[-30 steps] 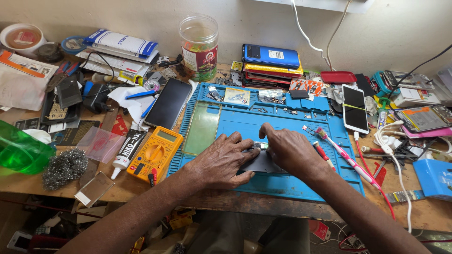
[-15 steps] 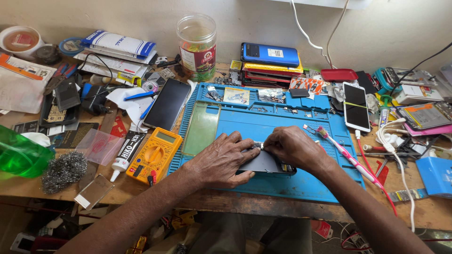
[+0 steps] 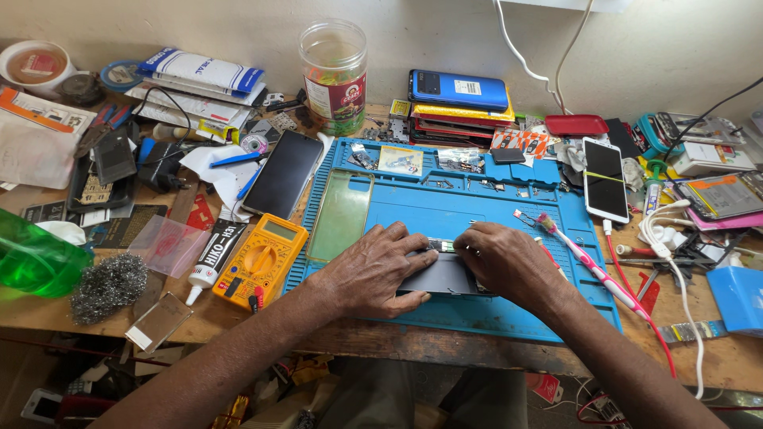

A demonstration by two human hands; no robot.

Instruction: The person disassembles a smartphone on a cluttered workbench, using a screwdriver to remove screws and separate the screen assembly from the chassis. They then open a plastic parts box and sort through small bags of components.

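- My left hand [image 3: 372, 272] lies flat on the dark phone [image 3: 442, 274], fingers spread over its left half and thumb tucked under the near edge, gripping it down onto the blue work mat [image 3: 445, 210].
- My right hand [image 3: 509, 266] is curled over the phone's right end, fingertips pinching at the top edge where a thin strip of parts shows between my two hands.
- The phone sits near the front middle of the mat, lying flat, its long side running left to right, mostly covered by my hands.
- To do this well, I judge I should keep the left palm steady as the anchor, so the phone cannot slide on the mat, and let only the right fingertips work along the seam.
- Pressure ought to be even and light; a thin body like this may flex or crack if I lean on its middle.
- The pink toothbrush [image 3: 588, 260] lies just right of my right hand, and a pale green glass panel [image 3: 340, 216] rests on the mat to the left; I should keep my elbows off both.
- The yellow multimeter [image 3: 261, 260] and the glue tube [image 3: 211, 260] sit on the table left of the mat, well out of the way.
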